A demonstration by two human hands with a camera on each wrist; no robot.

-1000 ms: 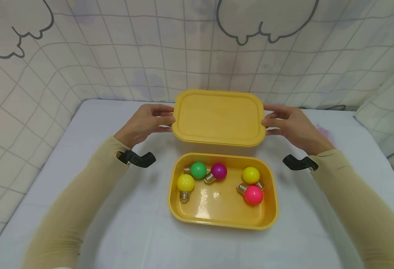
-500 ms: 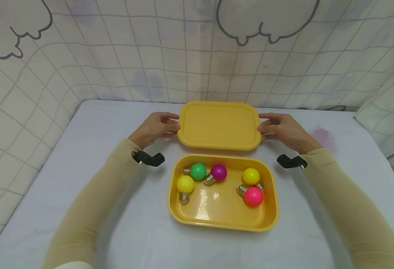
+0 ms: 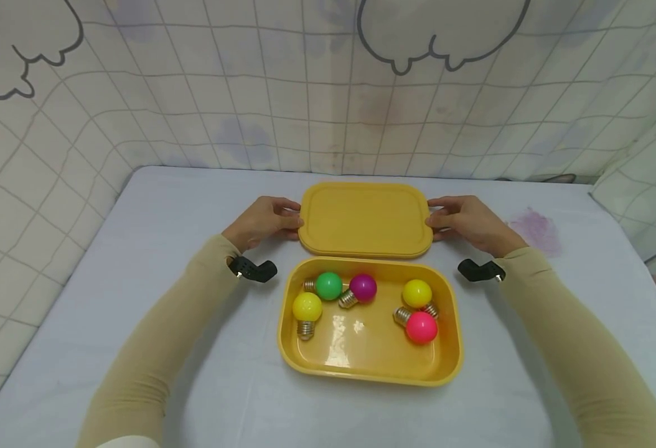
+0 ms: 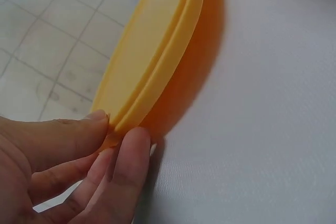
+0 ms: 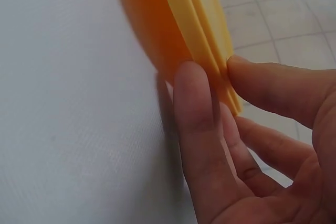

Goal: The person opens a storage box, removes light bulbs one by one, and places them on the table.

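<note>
A flat yellow lid (image 3: 365, 219) with rounded corners lies close over the table behind a yellow box. My left hand (image 3: 266, 222) pinches its left end, thumb on top and fingers at the edge, as the left wrist view shows with the lid (image 4: 152, 56) tilted across it. At the opposite end my right hand (image 3: 470, 224) pinches the lid (image 5: 202, 40) the same way. The open yellow box (image 3: 370, 371) holds several bulbs with metal screw bases: a green bulb (image 3: 328, 285), a purple bulb (image 3: 363, 288), a pink bulb (image 3: 421, 327), and yellow bulbs at both sides.
A white cloth covers the table (image 3: 205, 386), with a pinkish stain (image 3: 536, 231) at the right. Behind rises a hanging grid-patterned cloth (image 3: 328, 93). Both wrists wear black straps (image 3: 254, 270) over beige sleeves (image 3: 154, 348).
Both hands have brought the lid down and toward the box, from above the table's back edge to low over the table. The box and bulbs have stayed in place.
</note>
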